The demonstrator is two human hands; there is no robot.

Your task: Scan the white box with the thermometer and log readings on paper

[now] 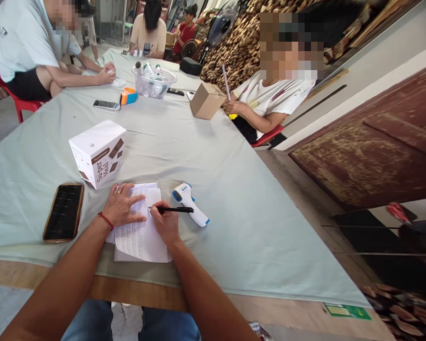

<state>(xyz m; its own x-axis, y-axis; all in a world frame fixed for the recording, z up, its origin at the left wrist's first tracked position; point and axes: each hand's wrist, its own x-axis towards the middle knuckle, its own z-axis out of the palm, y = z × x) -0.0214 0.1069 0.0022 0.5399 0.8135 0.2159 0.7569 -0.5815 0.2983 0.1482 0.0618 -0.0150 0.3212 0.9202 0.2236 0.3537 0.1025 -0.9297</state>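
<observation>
Several sheets of paper [138, 241] covered in small writing lie stacked in front of me. My left hand [122, 207] rests on their upper left part with its fingers spread flat. In my right hand [166, 225] is a black pen [177, 209], its tip at the upper sheet near the middle. A white and blue infrared thermometer [191, 203] lies just right of that hand. To the left of my left hand is a smartphone [63, 213] in a brown case, screen up. Behind the papers stands a white box [97, 151] with brown print.
A clear plastic basket [155, 85] of bottles, an orange and blue device [128, 96], another phone [107, 104] and a cardboard box [208, 100] stand farther back on the cloth-covered table [241, 251]. People sit left, right and at the far end. Chopped wood [243, 52] is piled behind.
</observation>
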